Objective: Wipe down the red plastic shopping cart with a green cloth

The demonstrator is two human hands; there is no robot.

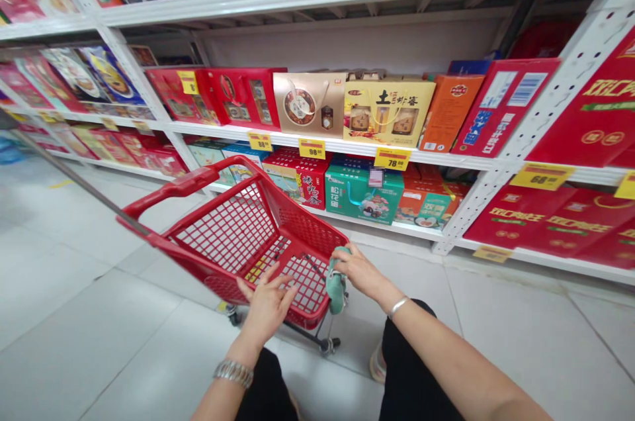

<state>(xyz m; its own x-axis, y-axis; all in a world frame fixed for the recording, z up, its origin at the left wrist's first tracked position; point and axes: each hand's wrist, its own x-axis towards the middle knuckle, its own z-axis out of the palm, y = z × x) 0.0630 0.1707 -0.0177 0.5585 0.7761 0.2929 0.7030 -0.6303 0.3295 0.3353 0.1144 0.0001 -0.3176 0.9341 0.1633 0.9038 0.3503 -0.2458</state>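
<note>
A red plastic shopping basket cart [223,235] on small wheels stands in front of me, its mesh basket holding no goods that I can see. My right hand [354,269] is closed on a green cloth [336,285], which hangs over the basket's near right corner. The cloth lies against the red rim. Over the near side of the basket is my left hand [270,302], with its fingers spread and nothing in them. Whether its fingertips touch the rim I cannot tell.
White metal shelves [367,143] run along the far side, stacked with boxed goods such as a yellow gift box [387,113] and a green box [364,192]. Yellow price tags [391,158] hang on the shelf edges. Pale tiles [124,322] cover the floor.
</note>
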